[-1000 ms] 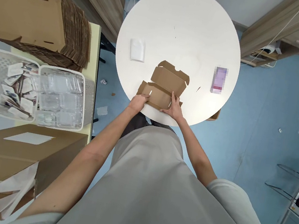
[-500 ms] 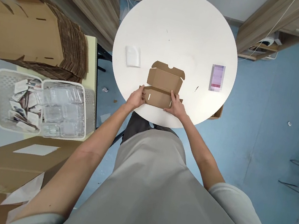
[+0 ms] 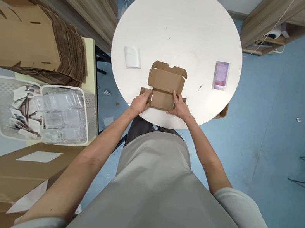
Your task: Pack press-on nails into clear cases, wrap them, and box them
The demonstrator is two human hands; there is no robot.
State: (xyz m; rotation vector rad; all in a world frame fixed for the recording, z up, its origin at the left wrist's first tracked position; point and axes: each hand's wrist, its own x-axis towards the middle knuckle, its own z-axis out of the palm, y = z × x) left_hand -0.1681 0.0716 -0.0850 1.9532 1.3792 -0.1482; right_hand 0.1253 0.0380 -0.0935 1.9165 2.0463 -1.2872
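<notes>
A small brown cardboard box [image 3: 166, 80], partly unfolded, lies near the close edge of the round white table [image 3: 183, 21]. Its lid panel with the notched tuck flap stands away from me, and side flaps stick out left and right. My left hand [image 3: 140, 103] grips the box's left side, with its fingers over the flap there. On the right side, my right hand [image 3: 180, 106] holds the wall between its thumb and fingers. Both hands hide parts of the side flaps.
On the table lie a white translucent packet [image 3: 132, 57] at left and a pixelated purple item [image 3: 221, 75] at right. Stacked flat cardboard [image 3: 18, 37], white baskets [image 3: 84, 117] of clear plastic packs and cards, and a large carton [image 3: 6, 171] stand left.
My left hand has shifted onto the box's left side flap, its fingers now lying further forward over it. The right hand stays nearly in place. The whole view has shifted slightly.
</notes>
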